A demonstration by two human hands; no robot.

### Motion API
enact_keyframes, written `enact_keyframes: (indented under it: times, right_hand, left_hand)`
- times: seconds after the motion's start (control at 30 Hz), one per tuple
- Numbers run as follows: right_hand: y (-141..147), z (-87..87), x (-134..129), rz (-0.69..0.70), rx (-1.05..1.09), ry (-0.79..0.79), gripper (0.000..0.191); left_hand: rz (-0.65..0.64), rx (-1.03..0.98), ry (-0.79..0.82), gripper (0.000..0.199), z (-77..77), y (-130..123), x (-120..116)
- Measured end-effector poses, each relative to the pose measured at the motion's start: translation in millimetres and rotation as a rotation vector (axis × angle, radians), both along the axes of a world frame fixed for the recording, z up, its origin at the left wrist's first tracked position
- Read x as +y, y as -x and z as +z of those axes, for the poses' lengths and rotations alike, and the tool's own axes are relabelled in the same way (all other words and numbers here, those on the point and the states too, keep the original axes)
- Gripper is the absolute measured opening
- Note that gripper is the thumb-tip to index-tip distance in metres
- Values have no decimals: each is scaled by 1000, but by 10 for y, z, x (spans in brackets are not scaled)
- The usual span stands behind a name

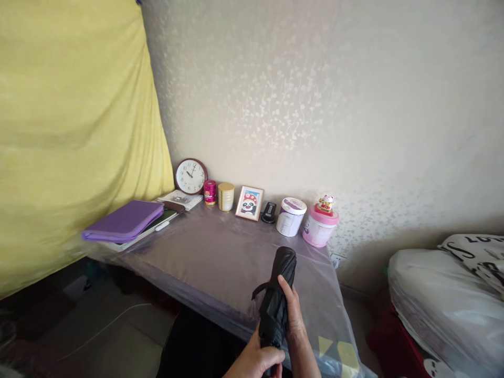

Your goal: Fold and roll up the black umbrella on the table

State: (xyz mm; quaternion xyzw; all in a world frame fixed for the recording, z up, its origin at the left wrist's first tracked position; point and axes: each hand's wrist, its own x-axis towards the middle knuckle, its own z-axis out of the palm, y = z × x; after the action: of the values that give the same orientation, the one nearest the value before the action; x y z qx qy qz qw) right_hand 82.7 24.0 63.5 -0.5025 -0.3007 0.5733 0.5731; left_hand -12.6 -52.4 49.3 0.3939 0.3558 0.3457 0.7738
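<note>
A folded black umbrella [279, 302] is held upright, tilted slightly right, over the near right part of the table, its strap hanging out on the left. My left hand [262, 358] wraps round its lower end. Higher up, my right hand [293, 310] grips the right side of the folded fabric, with the thumb or a finger lying along it. The umbrella hides part of both hands' fingers. Behind it the table [205, 252] has a see-through plastic cover.
Along the wall stand a clock [191, 176], red tin [210, 192], yellow tin [226, 197], picture frame [249, 203], black object [269, 212], white tub [291, 217] and pink tub [319, 227] with a cat figurine [325, 203]. A purple folder [126, 220] lies left.
</note>
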Motion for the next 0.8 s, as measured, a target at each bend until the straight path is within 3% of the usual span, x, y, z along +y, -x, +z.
enact_keyframes:
  times: [0.17,0.3,0.37,0.47,0.63,0.7,0.8]
  right_hand:
    - [0,-77,33,23,-129,-42,57]
    - [27,-106,27,-50,-181,-63,55]
    - [33,-119,28,-64,-167,-44,54]
    - [24,-131,38,-73,-109,4,53]
    - [-5,-118,44,0,58,71,53]
    - [-11,-100,37,13,65,61,55]
    - [-6,-69,23,-29,-19,6,56]
  left_hand:
    - [154,337,-48,69,-157,-56,-5]
    - [341,573,-266,76,-262,-24,-9]
    - [356,610,-309,79,-233,20,-11]
    - [253,540,-224,81,-89,87,-10]
    - [13,134,-53,79,108,128,6]
    - [21,86,-61,75,91,95,10]
    - [107,210,-82,70,-21,25,7]
